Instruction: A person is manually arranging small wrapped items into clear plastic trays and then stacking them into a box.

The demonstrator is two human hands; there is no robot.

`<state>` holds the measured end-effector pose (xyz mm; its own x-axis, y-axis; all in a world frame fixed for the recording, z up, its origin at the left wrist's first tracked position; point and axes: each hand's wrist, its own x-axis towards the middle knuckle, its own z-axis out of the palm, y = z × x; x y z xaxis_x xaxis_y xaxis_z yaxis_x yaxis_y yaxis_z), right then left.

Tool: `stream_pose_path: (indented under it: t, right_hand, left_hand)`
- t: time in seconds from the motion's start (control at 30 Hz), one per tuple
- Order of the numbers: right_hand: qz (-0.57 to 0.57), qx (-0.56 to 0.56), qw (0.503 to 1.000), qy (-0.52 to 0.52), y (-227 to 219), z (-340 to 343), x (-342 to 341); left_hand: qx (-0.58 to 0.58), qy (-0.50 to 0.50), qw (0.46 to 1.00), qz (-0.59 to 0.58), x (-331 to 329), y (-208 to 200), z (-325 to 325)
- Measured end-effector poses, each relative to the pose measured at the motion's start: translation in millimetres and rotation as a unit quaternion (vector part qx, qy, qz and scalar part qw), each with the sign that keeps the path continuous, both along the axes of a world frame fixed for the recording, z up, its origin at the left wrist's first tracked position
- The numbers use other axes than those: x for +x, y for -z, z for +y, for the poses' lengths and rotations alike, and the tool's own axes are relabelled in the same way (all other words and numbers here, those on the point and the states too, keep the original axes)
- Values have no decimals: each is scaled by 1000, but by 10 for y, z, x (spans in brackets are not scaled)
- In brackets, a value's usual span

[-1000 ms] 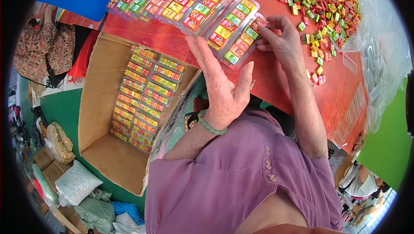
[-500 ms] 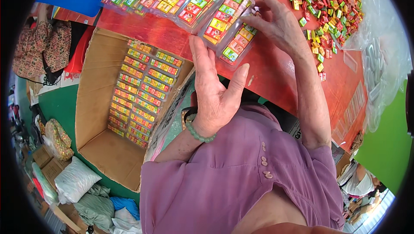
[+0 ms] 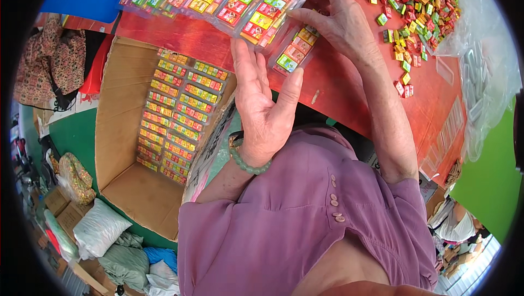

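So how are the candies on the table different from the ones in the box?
The loose candies lie scattered in a jumbled heap on the red table, while the packed candies sit in neat rows inside clear packs. The heap is up on the table; the packs are down in the cardboard box. Both are small and multicoloured.

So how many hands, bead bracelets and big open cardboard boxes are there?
Hands: 2, the left hand and the right hand
Bead bracelet: 1
Big open cardboard box: 1
Total: 4
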<state>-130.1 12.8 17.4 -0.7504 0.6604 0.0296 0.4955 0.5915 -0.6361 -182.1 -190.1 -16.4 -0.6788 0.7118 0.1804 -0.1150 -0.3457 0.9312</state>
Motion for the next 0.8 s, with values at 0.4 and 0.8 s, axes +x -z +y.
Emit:
stream_pose_path:
  t: [0.4, 0.8]
  right_hand:
    - [293, 238, 899, -221, 28, 84, -7]
    - [92, 73, 993, -20, -43, -98, 24]
  left_hand:
    - [-32, 6, 998, 51, 23, 3, -20]
    - [-70, 1, 994, 83, 20, -54, 20]
